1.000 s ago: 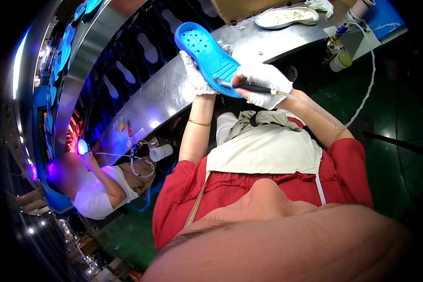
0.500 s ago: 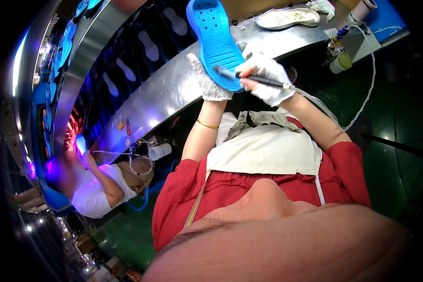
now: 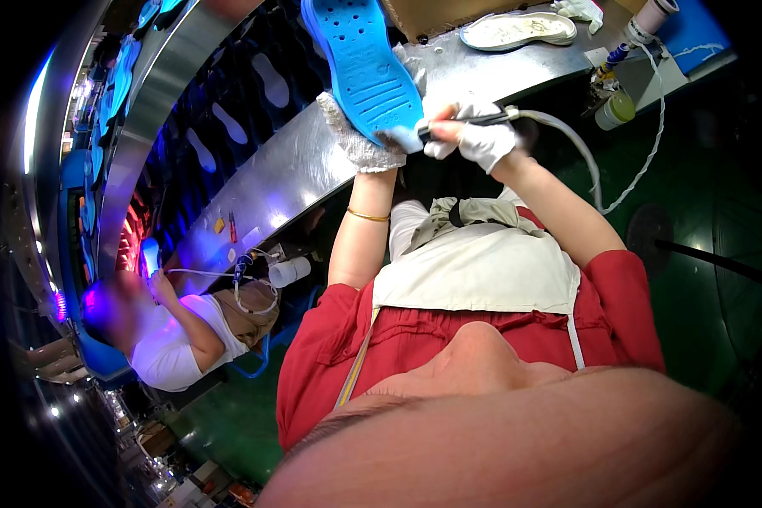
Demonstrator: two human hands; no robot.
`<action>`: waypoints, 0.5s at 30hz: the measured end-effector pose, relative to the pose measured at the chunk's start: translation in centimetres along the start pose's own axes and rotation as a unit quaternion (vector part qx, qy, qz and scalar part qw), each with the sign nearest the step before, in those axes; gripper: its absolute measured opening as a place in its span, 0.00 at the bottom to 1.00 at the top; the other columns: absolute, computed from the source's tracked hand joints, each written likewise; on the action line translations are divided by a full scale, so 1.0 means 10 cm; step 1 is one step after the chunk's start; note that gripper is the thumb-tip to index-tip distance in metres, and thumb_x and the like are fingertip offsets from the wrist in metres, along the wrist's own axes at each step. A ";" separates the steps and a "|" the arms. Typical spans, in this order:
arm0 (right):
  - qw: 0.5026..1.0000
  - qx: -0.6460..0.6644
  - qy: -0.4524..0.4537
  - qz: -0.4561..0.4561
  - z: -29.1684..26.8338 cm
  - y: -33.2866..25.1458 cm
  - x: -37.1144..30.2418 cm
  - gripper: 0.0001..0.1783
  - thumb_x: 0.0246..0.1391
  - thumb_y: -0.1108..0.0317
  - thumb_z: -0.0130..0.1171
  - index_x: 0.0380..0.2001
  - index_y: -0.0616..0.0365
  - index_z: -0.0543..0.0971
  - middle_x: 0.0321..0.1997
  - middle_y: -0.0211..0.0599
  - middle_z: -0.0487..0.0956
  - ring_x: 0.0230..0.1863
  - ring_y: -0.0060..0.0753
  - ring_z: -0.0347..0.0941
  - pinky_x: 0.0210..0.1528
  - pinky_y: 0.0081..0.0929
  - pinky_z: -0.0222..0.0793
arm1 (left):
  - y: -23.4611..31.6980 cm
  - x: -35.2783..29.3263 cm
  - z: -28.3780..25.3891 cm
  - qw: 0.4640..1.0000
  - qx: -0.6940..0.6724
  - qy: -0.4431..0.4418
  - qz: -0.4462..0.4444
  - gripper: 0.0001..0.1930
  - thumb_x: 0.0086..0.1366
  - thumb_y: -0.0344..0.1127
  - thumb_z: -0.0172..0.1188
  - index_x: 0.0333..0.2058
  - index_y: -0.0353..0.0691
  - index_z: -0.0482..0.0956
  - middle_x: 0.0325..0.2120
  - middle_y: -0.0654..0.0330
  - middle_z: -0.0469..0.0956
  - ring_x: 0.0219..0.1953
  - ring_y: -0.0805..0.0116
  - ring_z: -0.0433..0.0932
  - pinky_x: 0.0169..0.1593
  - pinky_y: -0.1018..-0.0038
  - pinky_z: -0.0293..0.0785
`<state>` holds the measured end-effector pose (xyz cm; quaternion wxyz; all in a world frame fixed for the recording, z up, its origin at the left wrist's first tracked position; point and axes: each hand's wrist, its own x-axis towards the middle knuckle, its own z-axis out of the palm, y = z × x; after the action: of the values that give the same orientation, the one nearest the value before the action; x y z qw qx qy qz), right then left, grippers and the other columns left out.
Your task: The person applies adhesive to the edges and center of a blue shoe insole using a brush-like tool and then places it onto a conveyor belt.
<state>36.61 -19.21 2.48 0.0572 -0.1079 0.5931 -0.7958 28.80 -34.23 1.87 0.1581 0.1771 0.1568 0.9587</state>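
Head view: blue sole (image 3: 367,74) has shifted left.

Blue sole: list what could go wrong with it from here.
1. The left hand supports the blue sole near its lower end while the far end juts out, so it could tip or slip.
2. The brush in the right hand is close to the left glove, so it might smear the glove.
3. The hose from the brush hangs in a loose curve and might snag, jerking the brush.
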 end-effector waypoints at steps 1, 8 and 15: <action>0.996 0.059 0.036 -0.048 -0.02 -0.01 0.00 0.06 0.56 0.71 0.58 0.33 0.64 0.77 0.31 0.39 0.80 0.33 0.26 0.78 0.38 0.21 0.74 | 0.02 0.00 -0.01 1.000 -0.001 0.006 0.001 0.42 0.59 0.69 0.48 0.64 0.48 0.58 0.62 0.51 0.62 0.62 0.50 0.62 0.65 0.50 0.56; 0.991 -0.086 -0.058 -0.079 -0.10 -0.06 0.00 0.05 0.50 0.74 0.63 0.32 0.60 0.78 0.31 0.33 0.79 0.30 0.21 0.74 0.37 0.21 0.72 | 0.15 0.02 -0.02 0.994 0.078 0.066 -0.043 0.42 0.60 0.69 0.45 0.63 0.43 0.60 0.60 0.49 0.65 0.57 0.49 0.68 0.61 0.55 0.65; 0.979 -0.154 -0.066 -0.118 -0.07 -0.07 -0.06 0.04 0.50 0.77 0.61 0.31 0.62 0.77 0.31 0.34 0.79 0.32 0.21 0.74 0.38 0.22 0.72 | 0.19 0.11 0.05 0.996 0.024 -0.013 -0.089 0.43 0.60 0.68 0.45 0.64 0.41 0.58 0.60 0.45 0.62 0.60 0.47 0.66 0.62 0.53 0.63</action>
<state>37.06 -18.25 2.93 -0.0159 -0.2367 0.6863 -0.6876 27.55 -35.41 3.29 0.2406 0.1785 0.1925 0.9344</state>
